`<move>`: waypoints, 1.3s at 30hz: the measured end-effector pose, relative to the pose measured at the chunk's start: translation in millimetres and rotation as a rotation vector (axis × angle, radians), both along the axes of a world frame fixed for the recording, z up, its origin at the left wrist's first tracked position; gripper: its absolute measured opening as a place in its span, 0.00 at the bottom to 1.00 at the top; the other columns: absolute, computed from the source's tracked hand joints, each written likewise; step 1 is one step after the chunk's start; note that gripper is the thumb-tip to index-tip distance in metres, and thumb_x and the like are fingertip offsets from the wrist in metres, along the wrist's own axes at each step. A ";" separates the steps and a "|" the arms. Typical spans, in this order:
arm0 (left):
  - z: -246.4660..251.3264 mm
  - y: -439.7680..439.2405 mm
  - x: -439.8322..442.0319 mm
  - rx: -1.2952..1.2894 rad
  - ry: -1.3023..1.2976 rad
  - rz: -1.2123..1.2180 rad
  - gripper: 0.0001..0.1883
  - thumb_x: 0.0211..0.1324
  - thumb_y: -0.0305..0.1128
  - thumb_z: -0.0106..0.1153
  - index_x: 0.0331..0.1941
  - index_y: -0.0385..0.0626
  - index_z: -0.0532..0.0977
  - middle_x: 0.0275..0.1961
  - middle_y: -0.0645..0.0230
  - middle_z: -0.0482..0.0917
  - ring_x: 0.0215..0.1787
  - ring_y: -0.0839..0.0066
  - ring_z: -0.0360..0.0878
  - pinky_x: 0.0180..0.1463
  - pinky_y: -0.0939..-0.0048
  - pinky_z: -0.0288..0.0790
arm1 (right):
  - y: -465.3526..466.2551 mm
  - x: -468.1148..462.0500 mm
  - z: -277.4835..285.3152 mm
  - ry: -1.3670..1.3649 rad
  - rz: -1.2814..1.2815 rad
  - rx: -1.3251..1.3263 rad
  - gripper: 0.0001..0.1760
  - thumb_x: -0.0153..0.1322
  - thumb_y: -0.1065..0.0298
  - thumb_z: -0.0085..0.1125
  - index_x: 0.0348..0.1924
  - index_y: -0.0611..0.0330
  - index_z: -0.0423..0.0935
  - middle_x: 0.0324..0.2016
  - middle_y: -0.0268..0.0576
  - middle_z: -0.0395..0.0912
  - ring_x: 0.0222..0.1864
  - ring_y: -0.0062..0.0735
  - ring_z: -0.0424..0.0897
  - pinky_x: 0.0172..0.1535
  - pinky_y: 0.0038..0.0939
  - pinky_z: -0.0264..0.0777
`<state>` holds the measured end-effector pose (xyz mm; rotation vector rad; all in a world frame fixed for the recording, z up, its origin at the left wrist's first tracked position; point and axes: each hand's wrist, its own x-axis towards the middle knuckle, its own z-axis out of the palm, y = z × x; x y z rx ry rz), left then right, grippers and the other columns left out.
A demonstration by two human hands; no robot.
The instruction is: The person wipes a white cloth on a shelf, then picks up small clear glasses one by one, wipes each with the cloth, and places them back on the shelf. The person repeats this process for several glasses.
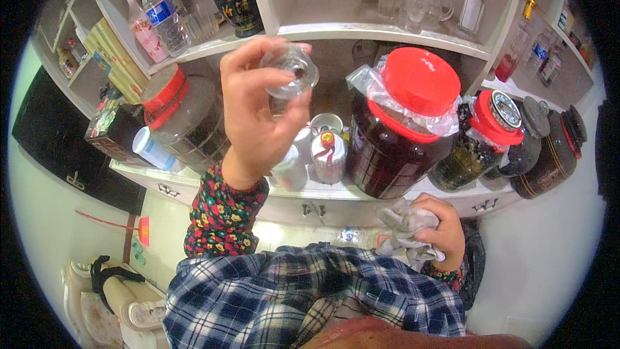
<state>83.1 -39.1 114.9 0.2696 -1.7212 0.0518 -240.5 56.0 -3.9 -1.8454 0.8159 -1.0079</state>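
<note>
My left hand (256, 111) is raised before the shelving and grips a small clear glass (286, 70), its fingers around the rim and side. Low at the right, my right hand (443, 228) clutches a crumpled grey-white cloth (407, 228) in front of the cabinet drawers. Between the hands, a large jar of dark red liquid with a red lid (421, 82) stands on the counter, plastic film under its lid. Beside that jar is a white bottle with a red and yellow cap (328, 157). A glass mug (416, 12) and small glasses stand on the shelf above.
A large red-lidded jar (189, 116) stands on the counter at left, near a white plastic tub (152, 148). Several more jars (484, 140) line the right side. A dark ceramic bottle (237, 2) and a water bottle (164, 14) occupy the upper left shelf. Drawer handles (312, 210) project below the counter.
</note>
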 end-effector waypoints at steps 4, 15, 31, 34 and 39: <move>-12.0 10.6 21.5 -0.012 -0.101 -0.027 0.38 0.47 0.13 0.61 0.62 0.45 0.56 0.56 0.47 0.68 0.56 0.55 0.76 0.60 0.53 0.73 | 0.8 37.9 6.7 0.001 0.012 -0.005 0.29 0.57 0.52 0.73 0.42 0.68 0.79 0.33 0.46 0.78 0.36 0.38 0.78 0.41 0.33 0.70; -35.7 21.6 51.1 0.096 -0.036 -0.136 0.39 0.40 0.10 0.60 0.62 0.38 0.60 0.55 0.51 0.74 0.56 0.58 0.78 0.61 0.61 0.71 | 1.4 96.8 20.6 -0.004 0.048 -0.043 0.28 0.58 0.53 0.72 0.43 0.67 0.79 0.34 0.45 0.77 0.36 0.36 0.77 0.41 0.31 0.68; -80.2 28.9 26.7 0.374 -0.122 -0.443 0.42 0.47 0.14 0.62 0.67 0.38 0.53 0.55 0.48 0.75 0.56 0.62 0.77 0.59 0.63 0.70 | 20.9 91.5 31.9 0.305 -0.155 -0.356 0.21 0.70 0.58 0.58 0.48 0.67 0.80 0.55 0.57 0.75 0.57 0.52 0.75 0.61 0.42 0.64; -92.9 33.6 22.3 0.545 -0.119 -0.530 0.41 0.45 0.13 0.60 0.66 0.38 0.55 0.56 0.49 0.75 0.56 0.64 0.76 0.59 0.65 0.69 | 32.1 87.6 36.0 0.540 -0.650 -0.487 0.16 0.65 0.62 0.65 0.40 0.63 0.81 0.39 0.47 0.79 0.39 0.48 0.77 0.44 0.36 0.72; -114.6 41.5 10.6 0.735 -0.137 -0.488 0.29 0.43 0.14 0.62 0.55 0.38 0.69 0.50 0.58 0.79 0.52 0.70 0.78 0.56 0.70 0.70 | 34.7 84.8 14.5 -0.496 -0.820 0.167 0.17 0.75 0.59 0.55 0.46 0.66 0.78 0.40 0.35 0.81 0.37 0.21 0.78 0.41 0.24 0.72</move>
